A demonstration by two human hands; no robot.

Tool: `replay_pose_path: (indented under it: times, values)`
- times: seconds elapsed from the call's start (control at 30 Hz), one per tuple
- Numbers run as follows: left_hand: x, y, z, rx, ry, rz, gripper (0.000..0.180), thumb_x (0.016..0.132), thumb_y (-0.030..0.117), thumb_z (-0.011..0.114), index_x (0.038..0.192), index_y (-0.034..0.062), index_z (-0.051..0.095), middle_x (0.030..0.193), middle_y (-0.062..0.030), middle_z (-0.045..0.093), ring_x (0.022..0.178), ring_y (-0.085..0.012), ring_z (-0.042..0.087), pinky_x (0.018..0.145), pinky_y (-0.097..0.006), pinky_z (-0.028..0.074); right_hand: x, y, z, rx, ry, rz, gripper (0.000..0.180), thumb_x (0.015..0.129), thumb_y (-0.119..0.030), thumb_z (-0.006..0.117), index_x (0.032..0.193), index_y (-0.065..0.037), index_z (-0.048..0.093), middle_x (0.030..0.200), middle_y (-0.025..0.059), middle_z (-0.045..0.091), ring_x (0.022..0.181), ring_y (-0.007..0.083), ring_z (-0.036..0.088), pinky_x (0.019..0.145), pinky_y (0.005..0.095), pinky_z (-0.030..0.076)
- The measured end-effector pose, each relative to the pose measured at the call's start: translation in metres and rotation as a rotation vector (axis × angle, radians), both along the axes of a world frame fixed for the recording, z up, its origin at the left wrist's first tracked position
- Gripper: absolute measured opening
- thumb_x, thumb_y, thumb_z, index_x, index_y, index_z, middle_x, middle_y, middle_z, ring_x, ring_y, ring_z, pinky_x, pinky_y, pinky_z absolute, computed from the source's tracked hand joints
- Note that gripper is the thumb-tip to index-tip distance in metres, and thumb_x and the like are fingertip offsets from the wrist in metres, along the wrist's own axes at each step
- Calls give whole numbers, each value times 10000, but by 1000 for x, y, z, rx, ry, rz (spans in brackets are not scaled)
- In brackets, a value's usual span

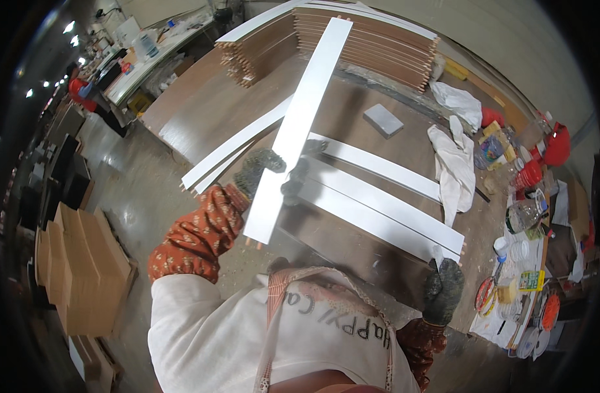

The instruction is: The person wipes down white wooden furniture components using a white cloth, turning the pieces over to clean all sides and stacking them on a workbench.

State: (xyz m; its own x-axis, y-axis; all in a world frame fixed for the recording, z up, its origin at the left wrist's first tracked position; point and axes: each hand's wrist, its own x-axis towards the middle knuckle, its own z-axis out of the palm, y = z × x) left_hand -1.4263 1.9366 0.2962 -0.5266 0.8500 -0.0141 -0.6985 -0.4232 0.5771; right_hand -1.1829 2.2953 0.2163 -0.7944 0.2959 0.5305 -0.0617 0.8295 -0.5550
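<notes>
My left hand point(260, 169), in a dark grey work glove, grips a long white board point(313, 85) by its near part and holds it tilted above the table. Small wooden pegs stick out of the board's ends. More white boards lie on the table: two side by side point(385, 208) to the right, another strip point(378, 165) behind them, and narrow ones point(237, 145) to the left. By the right end of the near boards, my gloved right hand point(444, 291) is closed on a small white piece point(437, 257) whose kind I cannot make out.
Stacked boards point(365, 49) line the table's back. A grey block point(383, 120) and a white cloth point(454, 170) lie on the table point(352, 98). Bottles and tubs point(526, 216) crowd the right side. Folded cardboard point(84, 268) stands left; a person in red point(84, 93) is farther off.
</notes>
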Motion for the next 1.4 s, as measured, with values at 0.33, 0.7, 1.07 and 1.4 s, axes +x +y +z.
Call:
replay_pose_path:
  times: [0.33, 0.7, 1.07, 1.4]
  values:
    - [-36, -162, 21, -1812, 1288, 347, 623, 665, 277, 707, 1146, -38, 468, 995, -181, 597, 959, -297, 568, 801, -384, 464, -23, -27, 5, 308, -34, 79, 284, 813, -85, 544, 1073, 29, 560, 962, 160, 580, 880, 316, 546, 763, 382, 432]
    - [-82, -136, -47, -1963, 1393, 270, 636, 677, 436, 689, 1077, -15, 486, 1030, -241, 530, 991, -384, 523, 848, -432, 439, -18, -67, 11, -129, -293, -76, 243, 884, -136, 516, 1056, 15, 594, 1033, 189, 605, 976, 354, 564, 874, 410, 429]
    - [-100, -133, -48, -1825, 1542, 127, 652, 722, 462, 660, 1098, -32, 458, 1009, -248, 569, 940, -382, 570, 823, -443, 452, -54, -123, 45, 421, -7, 28, 202, 914, -102, 465, 952, 40, 603, 822, 68, 587, 682, 123, 507, 598, 261, 408]
    - [-103, -129, -43, -1890, 1558, 89, 625, 756, 528, 626, 1029, -20, 498, 949, -238, 590, 913, -375, 587, 794, -431, 468, -53, -144, 47, -266, -322, -43, 156, 870, -17, 444, 896, 17, 593, 753, 112, 552, 639, 222, 519, 581, 311, 406]
